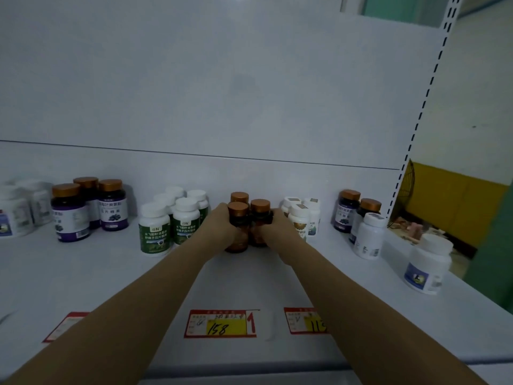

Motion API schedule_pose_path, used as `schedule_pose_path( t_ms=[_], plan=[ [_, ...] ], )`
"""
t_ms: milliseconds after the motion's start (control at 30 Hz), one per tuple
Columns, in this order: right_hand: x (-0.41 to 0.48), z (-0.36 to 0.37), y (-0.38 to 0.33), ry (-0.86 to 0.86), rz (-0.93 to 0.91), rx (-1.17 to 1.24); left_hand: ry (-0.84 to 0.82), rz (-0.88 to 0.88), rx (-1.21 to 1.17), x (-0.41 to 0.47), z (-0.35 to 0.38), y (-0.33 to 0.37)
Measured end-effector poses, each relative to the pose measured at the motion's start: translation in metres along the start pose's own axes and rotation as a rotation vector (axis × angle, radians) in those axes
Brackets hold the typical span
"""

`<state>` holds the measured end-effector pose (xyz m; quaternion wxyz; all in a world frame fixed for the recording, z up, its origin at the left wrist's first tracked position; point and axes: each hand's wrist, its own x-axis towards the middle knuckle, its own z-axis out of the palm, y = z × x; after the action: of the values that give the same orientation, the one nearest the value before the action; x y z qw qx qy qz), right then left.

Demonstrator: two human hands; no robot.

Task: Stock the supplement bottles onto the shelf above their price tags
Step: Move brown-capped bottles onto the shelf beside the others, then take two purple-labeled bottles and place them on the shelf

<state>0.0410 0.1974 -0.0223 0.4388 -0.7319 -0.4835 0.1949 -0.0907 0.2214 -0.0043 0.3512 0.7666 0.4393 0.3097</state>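
Three amber bottles with copper caps [249, 215] stand bunched together at the middle back of the white shelf [238, 282]. My left hand [222, 226] wraps the front left amber bottle from the left. My right hand [273, 227] wraps the front right amber bottle from the right. The third amber bottle stands behind them, partly hidden. A red and yellow price tag marked 158 [220, 323] lies on the shelf's front edge, straight below the bottles.
Green-labelled white bottles [172, 220] stand left of my hands, purple-labelled dark bottles [88, 209] further left. White bottles [301, 218] sit right of my hands, more bottles [363, 223] by the perforated upright [416, 129]. Another price tag [305, 320] lies under my right forearm.
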Motion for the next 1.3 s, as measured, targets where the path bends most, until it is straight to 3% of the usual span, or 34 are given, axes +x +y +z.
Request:
schedule_pose_path(
  t_ms=[367,700,967,1300],
  plan=[
    [0.026,0.022,-0.002,0.091,0.049,-0.138,0.078,-0.038,0.198,0.02,0.011,-0.012],
    [0.032,0.025,0.0,0.097,0.078,-0.091,0.084,-0.036,0.128,0.02,0.011,-0.014],
    [0.022,0.019,-0.005,0.118,0.224,-0.067,0.05,-0.136,0.161,0.015,0.006,-0.007],
    [-0.047,-0.031,-0.027,-0.113,0.095,-0.492,-0.227,-0.096,0.728,-0.032,-0.006,0.024]
  ],
)
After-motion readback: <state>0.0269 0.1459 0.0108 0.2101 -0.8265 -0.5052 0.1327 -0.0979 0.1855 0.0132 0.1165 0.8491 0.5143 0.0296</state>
